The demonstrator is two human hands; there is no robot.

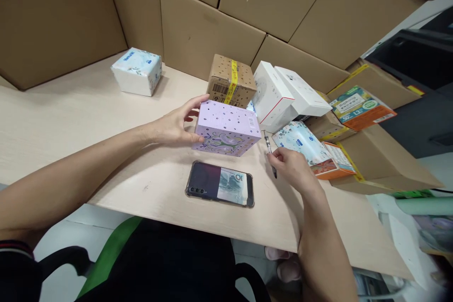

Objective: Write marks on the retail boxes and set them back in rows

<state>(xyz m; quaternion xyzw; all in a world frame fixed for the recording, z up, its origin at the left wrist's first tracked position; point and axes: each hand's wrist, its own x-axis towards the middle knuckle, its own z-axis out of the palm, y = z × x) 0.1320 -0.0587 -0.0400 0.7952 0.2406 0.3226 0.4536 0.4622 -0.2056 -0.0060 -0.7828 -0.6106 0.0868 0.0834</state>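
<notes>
A lilac box (226,128) printed with small dots and a green and purple pattern sits on the pale wooden table (71,108). My left hand (177,125) grips its left end, thumb at the front and fingers over the top. My right hand (293,167) is closed on a thin dark pen (269,151), which points up towards the box's right end. A phone (220,183) lies face down in front of the box, with a banknote under its clear case.
Behind the lilac box stand a brown taped carton (231,80) and white boxes (283,94). A tissue pack (137,71) lies at the far left and another (300,139) at the right, beside orange packets (361,106). Large cardboard cartons (212,23) wall the back.
</notes>
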